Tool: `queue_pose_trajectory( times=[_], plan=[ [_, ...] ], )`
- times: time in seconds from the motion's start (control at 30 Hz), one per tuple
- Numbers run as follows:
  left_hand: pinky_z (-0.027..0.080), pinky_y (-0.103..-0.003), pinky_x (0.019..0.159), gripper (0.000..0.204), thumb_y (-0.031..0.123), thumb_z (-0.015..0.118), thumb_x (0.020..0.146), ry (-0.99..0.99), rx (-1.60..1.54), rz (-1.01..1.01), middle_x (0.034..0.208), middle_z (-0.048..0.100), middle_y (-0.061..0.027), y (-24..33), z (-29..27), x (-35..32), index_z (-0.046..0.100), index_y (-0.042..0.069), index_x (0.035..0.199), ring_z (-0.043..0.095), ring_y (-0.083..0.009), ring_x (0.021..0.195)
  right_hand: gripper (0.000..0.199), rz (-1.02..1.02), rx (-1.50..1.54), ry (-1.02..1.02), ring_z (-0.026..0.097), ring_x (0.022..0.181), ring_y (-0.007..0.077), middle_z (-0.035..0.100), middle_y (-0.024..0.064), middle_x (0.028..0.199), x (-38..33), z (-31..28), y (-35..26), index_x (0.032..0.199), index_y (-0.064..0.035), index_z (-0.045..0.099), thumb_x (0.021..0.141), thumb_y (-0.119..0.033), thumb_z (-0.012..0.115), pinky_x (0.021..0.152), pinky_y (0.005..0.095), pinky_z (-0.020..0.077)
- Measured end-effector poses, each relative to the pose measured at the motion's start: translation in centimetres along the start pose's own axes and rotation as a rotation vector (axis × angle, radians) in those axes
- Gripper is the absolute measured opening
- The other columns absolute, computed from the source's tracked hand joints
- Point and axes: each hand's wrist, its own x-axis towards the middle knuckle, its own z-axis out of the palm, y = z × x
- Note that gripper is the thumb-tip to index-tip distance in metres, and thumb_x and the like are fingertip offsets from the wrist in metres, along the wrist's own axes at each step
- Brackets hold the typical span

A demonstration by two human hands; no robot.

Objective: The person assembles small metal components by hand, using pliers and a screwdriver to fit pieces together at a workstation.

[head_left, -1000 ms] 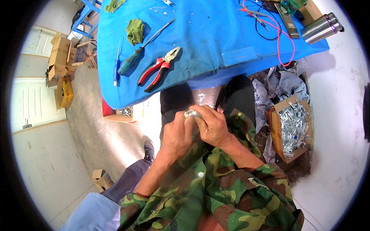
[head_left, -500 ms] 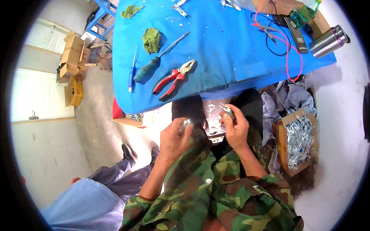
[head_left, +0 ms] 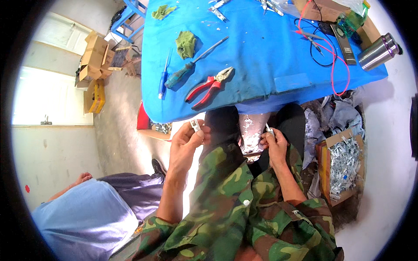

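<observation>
Head view: a seated person in a camouflage jacket holds two small metal parts apart below the edge of the blue tabletop (head_left: 261, 56). The left hand (head_left: 185, 145) pinches a short silvery clip (head_left: 195, 125) at its fingertips, tilted up and slightly left; the right hand (head_left: 274, 145) grips a thin metal strip (head_left: 268, 128), its long axis pointing up toward the tabletop. The step appears to be separating or sorting parts; the next move likely calls for setting one piece aside. Red pliers (head_left: 209, 86) lie untouched on the tabletop.
</observation>
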Motion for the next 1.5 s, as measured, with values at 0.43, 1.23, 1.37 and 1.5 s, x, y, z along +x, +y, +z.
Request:
queue_pose_trajectory(
  times=[0.43,1.23,1.37,1.5],
  plan=[
    [0.05,-0.028,0.076,0.037,0.031,0.066,0.1,0.199,0.192,-0.201,0.1,0.073,-0.0073,-6.6,-6.6,-2.4,0.067,0.0,0.121,0.065,-0.0134,0.088,0.026,0.072,0.081,-0.046,0.066,0.077,0.0119,0.07,0.006,0.097,0.7,-0.9,1.7,0.122,0.0008,0.062,0.099,-0.012,0.061,0.064,0.0262,0.051],
    [0.057,-0.031,0.077,0.069,0.007,0.08,0.087,-0.692,0.501,0.341,0.132,0.064,-0.021,1.0,25.4,-6.3,0.047,-0.004,0.147,0.066,-0.0208,0.104,0.023,-0.087,0.281,-0.076,0.064,0.072,0.014,0.068,0.0064,0.09,-0.8,-1.4,1.4,0.116,-0.0005,0.063,0.097,-0.013,0.06,0.062,0.0323,0.0519],
    [0.056,-0.03,0.083,0.045,0.005,0.065,0.096,-0.644,0.728,0.207,0.128,0.065,-0.0164,-0.5,20.4,-4.2,0.054,-0.007,0.138,0.067,-0.0186,0.104,0.025,-0.23,0.373,-0.09,0.064,0.072,0.0142,0.068,0.0063,0.089,-0.1,-1.2,1.5,0.118,-0.0009,0.064,0.096,-0.012,0.06,0.064,0.0329,0.0518],
    [0.052,-0.031,0.093,0.044,0.014,0.066,0.1,-0.431,0.572,0.148,0.12,0.068,-0.0143,-3.6,14.7,-3.0,0.056,-0.006,0.137,0.065,-0.0186,0.105,0.029,-0.025,0.246,-0.047,0.061,0.067,0.012,0.065,0.0061,0.085,-0.1,-0.8,0.2,0.116,0.002,0.062,0.098,-0.02,0.06,0.054,0.0284,0.0472]
  ],
)
